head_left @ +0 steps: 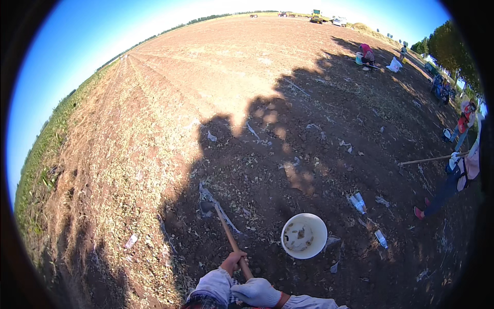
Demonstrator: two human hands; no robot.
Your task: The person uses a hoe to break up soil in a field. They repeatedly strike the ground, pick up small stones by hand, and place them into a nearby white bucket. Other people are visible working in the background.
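My left hand is wrapped around the wooden handle of a hoe. Lower on the same handle, close to my body, my right hand grips it in a white work glove, which hides the handle's end. The hoe's metal blade rests on shaded soil, against a strip of torn plastic film. Right of the handle stands a white plastic bucket, with a few small brownish lumps and dirt at its bottom.
Clear plastic bottles lie right of the bucket; another bottle lies left. At right, a person holds a long-handled tool. Farther off, a person crouches near a white sack. A yellow-green vehicle stands far back.
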